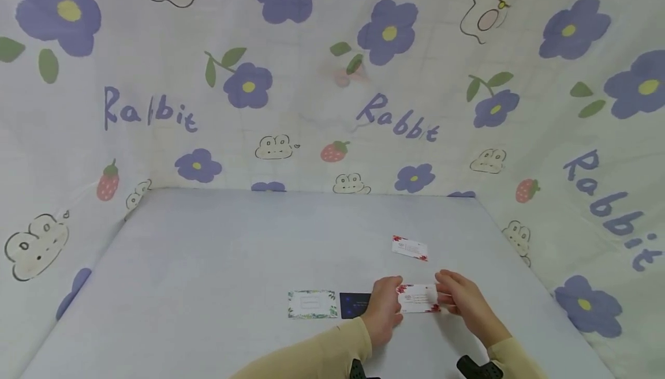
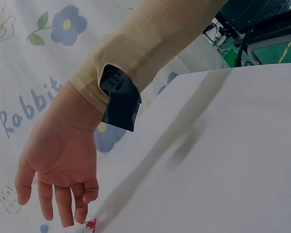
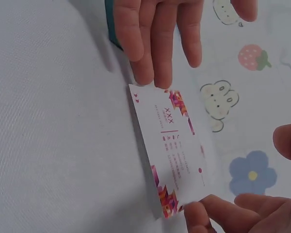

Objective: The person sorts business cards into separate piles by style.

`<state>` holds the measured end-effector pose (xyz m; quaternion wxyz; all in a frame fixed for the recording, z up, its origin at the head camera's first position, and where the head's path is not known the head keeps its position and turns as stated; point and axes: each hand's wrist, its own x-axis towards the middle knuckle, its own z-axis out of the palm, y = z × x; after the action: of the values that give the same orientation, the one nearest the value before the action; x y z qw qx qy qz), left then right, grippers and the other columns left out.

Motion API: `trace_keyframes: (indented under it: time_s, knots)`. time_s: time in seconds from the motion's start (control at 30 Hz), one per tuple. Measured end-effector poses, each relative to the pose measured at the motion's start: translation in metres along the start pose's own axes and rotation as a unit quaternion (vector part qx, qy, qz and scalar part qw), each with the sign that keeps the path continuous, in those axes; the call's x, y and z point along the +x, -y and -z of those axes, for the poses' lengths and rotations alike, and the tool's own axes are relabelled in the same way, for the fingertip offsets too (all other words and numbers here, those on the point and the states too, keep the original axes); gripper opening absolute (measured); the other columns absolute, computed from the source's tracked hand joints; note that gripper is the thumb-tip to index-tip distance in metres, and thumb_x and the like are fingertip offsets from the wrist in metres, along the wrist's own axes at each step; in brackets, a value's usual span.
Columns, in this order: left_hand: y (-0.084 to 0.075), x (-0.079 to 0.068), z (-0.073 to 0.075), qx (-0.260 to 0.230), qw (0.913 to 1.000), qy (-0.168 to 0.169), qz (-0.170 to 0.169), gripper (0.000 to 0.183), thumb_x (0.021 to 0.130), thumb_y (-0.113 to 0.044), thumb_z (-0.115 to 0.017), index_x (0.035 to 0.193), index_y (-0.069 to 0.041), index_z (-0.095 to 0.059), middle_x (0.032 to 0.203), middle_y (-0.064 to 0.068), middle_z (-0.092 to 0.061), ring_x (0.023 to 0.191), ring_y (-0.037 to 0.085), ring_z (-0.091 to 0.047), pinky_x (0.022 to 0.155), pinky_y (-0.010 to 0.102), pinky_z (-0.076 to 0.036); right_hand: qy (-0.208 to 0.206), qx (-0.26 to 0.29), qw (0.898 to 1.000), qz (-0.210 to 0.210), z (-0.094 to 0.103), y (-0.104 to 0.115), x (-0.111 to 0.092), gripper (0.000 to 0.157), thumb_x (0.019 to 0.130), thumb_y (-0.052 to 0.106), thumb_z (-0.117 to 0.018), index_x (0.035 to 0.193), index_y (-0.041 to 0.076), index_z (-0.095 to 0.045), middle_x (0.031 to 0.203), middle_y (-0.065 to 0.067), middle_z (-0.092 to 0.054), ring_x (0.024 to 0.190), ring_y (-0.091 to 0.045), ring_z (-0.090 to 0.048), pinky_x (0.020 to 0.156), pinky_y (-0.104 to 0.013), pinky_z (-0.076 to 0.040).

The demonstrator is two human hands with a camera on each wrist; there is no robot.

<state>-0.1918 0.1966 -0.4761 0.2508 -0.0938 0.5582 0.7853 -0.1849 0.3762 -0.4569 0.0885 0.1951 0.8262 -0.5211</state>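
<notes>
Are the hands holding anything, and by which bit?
The left hand and right hand touch opposite short ends of the nearer red-cornered card; whether it's held between them, I can't tell.

Right hand (image 2: pixel 60 158), palm to lens; tan sleeve (image 2: pixel 140 43), black device (image 2: pixel 120 99) at the cuff. Fingers (image 2: pixel 63 204) point down-frame, smallest one bent, ends by a white card (image 2: pixel 79 228) with red pattern, mostly cropped. Arm shadow (image 2: pixel 153 156) across pale surface (image 2: pixel 233 160). Behind: cloth (image 2: pixel 19 68), blue-purple flowers (image 2: pixel 75 24), "Rabbit" lettering (image 2: pixel 24 110). Upper right: dark equipment (image 2: pixel 252 12), green floor (image 2: pixel 267 54).
</notes>
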Motion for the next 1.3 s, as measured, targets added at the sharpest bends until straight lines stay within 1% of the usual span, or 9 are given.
trace_keyframes:
  time_s: [0.1,0.2,0.37,0.5,0.6,0.73,0.8,1.0,1.3]
  knots:
    - [-0.005,-0.008,-0.002,0.02,0.9997,0.007,-0.011,0.05,0.094,-0.034,-0.052,0.135,-0.006,-0.043,0.128,0.021,-0.049,0.113,0.039,-0.051,0.094,0.052,-0.046,-0.006,-0.032,0.999,0.012,0.004,0.006,-0.008,0.074,0.1,0.05,-0.044,0.151,-0.001,-0.026,0.143,-0.029,-0.046,0.102,-0.021,-0.059,0.075,-0.028,-0.046]
    - [-0.012,-0.017,0.0,0.034,0.999,0.026,-0.01,0.054,0.095,-0.036,-0.051,0.139,-0.006,-0.041,0.131,0.021,-0.051,0.118,0.04,-0.052,0.1,0.055,-0.043,-0.005,-0.041,0.999,0.025,0.008,0.013,-0.017,0.072,0.101,0.048,-0.041,0.151,-0.001,-0.024,0.145,-0.029,-0.044,0.11,-0.026,-0.056,0.08,-0.029,-0.046]
    - [-0.025,-0.029,0.01,0.025,0.9978,0.061,-0.007,0.063,0.097,-0.039,-0.048,0.147,-0.004,-0.032,0.142,0.024,-0.045,0.127,0.043,-0.048,0.111,0.059,-0.033,0.017,-0.011,0.999,0.027,0.01,0.019,-0.029,0.07,0.102,0.045,-0.042,0.152,0.0,-0.021,0.145,-0.03,-0.042,0.103,-0.02,-0.059,0.08,-0.028,-0.049]
    - [-0.032,-0.033,0.022,0.01,0.9965,0.083,-0.001,0.066,0.098,-0.038,-0.046,0.15,-0.003,-0.027,0.146,0.029,-0.041,0.13,0.046,-0.045,0.113,0.059,-0.029,0.032,0.018,0.999,0.021,0.009,0.02,-0.038,0.072,0.102,0.046,-0.042,0.152,0.0,-0.018,0.146,-0.031,-0.039,0.1,-0.015,-0.062,0.08,-0.026,-0.051]
    - [-0.034,-0.033,0.028,0.002,0.9956,0.092,0.017,0.067,0.098,-0.039,-0.046,0.15,-0.002,-0.025,0.146,0.032,-0.039,0.132,0.048,-0.043,0.114,0.058,-0.029,0.036,0.038,0.998,0.018,0.008,0.017,-0.042,0.073,0.102,0.047,-0.041,0.152,-0.001,-0.017,0.145,-0.031,-0.04,0.1,-0.014,-0.063,0.08,-0.026,-0.051]
    - [-0.033,-0.032,0.034,0.0,0.9947,0.095,0.04,0.069,0.099,-0.041,-0.046,0.15,0.0,-0.026,0.146,0.034,-0.04,0.133,0.048,-0.042,0.115,0.056,-0.03,0.041,0.062,0.997,0.009,0.007,0.012,-0.042,0.074,0.102,0.047,-0.041,0.152,-0.002,-0.016,0.143,-0.03,-0.043,0.1,-0.014,-0.062,0.081,-0.026,-0.051]
    - [-0.031,-0.031,0.035,0.003,0.9944,0.096,0.044,0.07,0.099,-0.041,-0.045,0.151,0.001,-0.025,0.146,0.035,-0.038,0.134,0.048,-0.041,0.115,0.056,-0.03,0.043,0.07,0.997,0.007,0.006,0.009,-0.041,0.073,0.103,0.046,-0.04,0.151,-0.002,-0.016,0.143,-0.029,-0.043,0.1,-0.014,-0.062,0.082,-0.027,-0.051]
    - [-0.028,-0.03,0.037,0.007,0.9952,0.09,0.038,0.069,0.099,-0.041,-0.044,0.151,0.0,-0.026,0.148,0.036,-0.033,0.132,0.052,-0.041,0.113,0.056,-0.033,0.042,0.082,0.996,0.005,0.001,0.004,-0.038,0.068,0.104,0.041,-0.04,0.151,-0.003,-0.017,0.14,-0.029,-0.045,0.098,-0.014,-0.063,0.084,-0.028,-0.053]
    - [-0.026,-0.029,0.038,0.01,0.9958,0.086,0.032,0.071,0.097,-0.042,-0.046,0.15,0.001,-0.026,0.145,0.037,-0.037,0.133,0.052,-0.04,0.111,0.056,-0.036,0.047,0.083,0.995,0.021,-0.001,0.005,-0.042,0.067,0.104,0.04,-0.039,0.15,-0.004,-0.017,0.138,-0.027,-0.047,0.101,-0.013,-0.063,0.083,-0.027,-0.054]
